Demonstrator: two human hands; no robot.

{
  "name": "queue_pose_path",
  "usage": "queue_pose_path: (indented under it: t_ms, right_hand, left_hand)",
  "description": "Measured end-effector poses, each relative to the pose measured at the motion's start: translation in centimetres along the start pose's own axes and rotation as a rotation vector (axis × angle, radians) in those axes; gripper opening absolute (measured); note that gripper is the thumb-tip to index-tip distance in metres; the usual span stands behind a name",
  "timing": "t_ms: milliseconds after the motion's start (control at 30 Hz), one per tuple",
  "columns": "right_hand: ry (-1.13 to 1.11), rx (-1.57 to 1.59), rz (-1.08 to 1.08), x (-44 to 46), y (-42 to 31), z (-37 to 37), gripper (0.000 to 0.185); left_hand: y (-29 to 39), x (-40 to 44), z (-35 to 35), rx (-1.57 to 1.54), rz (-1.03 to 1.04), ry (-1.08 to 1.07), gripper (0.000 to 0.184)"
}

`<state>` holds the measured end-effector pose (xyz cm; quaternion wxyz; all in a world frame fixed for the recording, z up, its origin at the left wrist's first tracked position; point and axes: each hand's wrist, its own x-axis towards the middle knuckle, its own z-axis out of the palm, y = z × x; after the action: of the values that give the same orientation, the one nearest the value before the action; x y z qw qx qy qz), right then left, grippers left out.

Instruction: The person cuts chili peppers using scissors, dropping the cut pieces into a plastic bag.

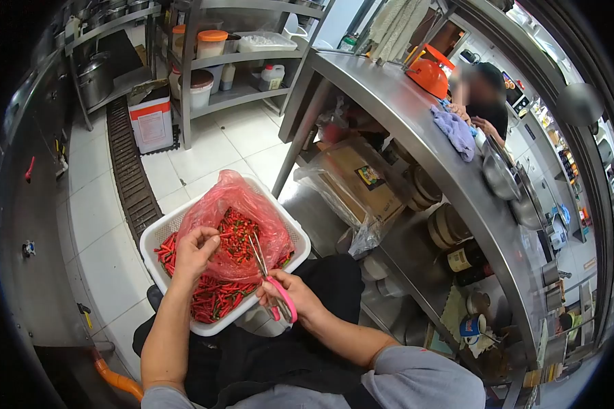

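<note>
Between my knees sits a white plastic basket [301, 238] full of whole red chili peppers [218, 300]. A pinkish-red plastic bag [232, 191] lies open inside it, with cut chili pieces [235, 238] in its hollow. Above the bag's left side, my left hand [195, 251] pinches a small red chili pepper [224, 235] between thumb and fingers. My right hand [292, 296] is closed around the pink handles of a pair of scissors [257, 255]. Their metal blades point up and away over the bag, slightly parted, to the right of the pinched chili.
At my right runs a steel counter [389, 95] with a purple cloth [453, 131] and metal bowls. Its lower shelf holds a cardboard box [361, 178] and bottles. Ahead stand a shelf rack [245, 60], a white-and-orange bin [151, 123] and a floor drain grate [131, 163]. A person [488, 102] is beyond the counter.
</note>
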<state>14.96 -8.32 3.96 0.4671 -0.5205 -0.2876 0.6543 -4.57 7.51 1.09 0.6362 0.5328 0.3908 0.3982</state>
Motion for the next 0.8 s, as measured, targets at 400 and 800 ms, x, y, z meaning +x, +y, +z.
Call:
queue_pose_path:
  t_ms: [400,800]
  right_hand:
    - [0.014,-0.224,-0.142,1.2,3.0,-1.3,0.046]
    - [0.057,-0.205,-0.129,5.0,1.1,-0.5,0.041]
  left_hand:
    - [0.2,-1.3,0.6,-0.085,-0.030,-0.070,0.019]
    - [-0.8,-1.6,1.8,0.385,0.096,-0.139,0.020]
